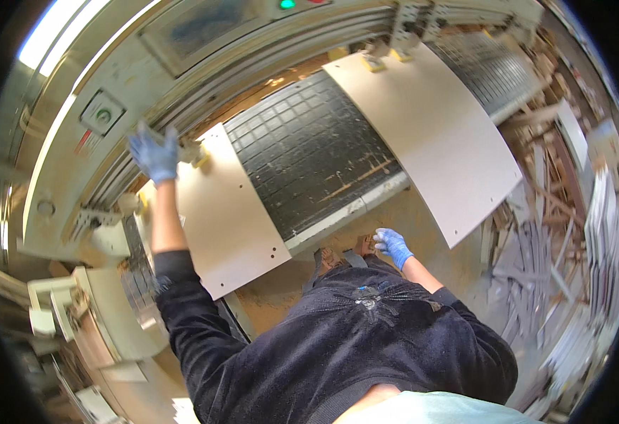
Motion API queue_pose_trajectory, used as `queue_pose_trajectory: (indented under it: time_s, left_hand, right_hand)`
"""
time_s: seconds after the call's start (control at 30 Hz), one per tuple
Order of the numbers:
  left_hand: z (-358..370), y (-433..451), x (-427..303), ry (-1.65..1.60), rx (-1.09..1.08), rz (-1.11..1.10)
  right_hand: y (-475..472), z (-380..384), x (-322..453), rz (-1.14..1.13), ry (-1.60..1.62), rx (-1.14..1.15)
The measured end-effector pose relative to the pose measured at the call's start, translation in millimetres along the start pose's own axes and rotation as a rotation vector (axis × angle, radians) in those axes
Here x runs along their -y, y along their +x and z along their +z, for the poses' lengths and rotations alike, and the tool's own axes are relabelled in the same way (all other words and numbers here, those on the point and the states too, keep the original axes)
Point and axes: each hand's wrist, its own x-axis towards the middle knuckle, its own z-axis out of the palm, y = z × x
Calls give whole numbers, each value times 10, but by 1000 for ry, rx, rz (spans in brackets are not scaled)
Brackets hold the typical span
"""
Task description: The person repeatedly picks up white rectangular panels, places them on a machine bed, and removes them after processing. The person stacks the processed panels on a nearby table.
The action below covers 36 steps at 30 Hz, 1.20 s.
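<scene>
My left hand [154,153], in a blue glove, reaches up over the rail of a large woodworking machine [129,79], fingers spread, beside a yellow-edged clamp [200,157]. Below it lies a pale panel with small drilled holes [230,212], held near its upper edge by clamps. A second pale panel [431,122] lies to the right under two clamps with yellow pads [374,63]. Between the panels shows the black grooved machine bed [309,148]. My right hand [393,247], also gloved in blue, hangs near my waist with its fingers partly curled, touching neither panel.
Stacked strips and offcuts [521,275] fill the right side, with leaning boards [601,238] beyond them. At the lower left stands a pale cabinet-like unit [129,312]. The front edge of the bed [352,212] runs close before me. Dust covers the floor [431,217].
</scene>
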Motion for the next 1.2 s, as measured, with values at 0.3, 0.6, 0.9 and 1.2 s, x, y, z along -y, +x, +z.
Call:
queue_pose_trajectory:
  time_s: [0.3, 0.6, 0.9, 1.2]
  left_hand:
    - [-291, -2639, -2240, -291, 1252, 213]
    - [-576, -3480, -3343, 49, 1337, 108]
    - [-616, -3567, -3866, 359, 1428, -29]
    - [-615, -3440, -4149, 440, 1538, -103]
  right_hand:
    - [-143, -610, -483, -168, 3, -62]
    - [-576, -1907, -1254, -252, 9, -215]
    - [-1136, -3164, -1937, -180, 17, -275]
    - [-993, -3318, -1857, -212, 284, -100]
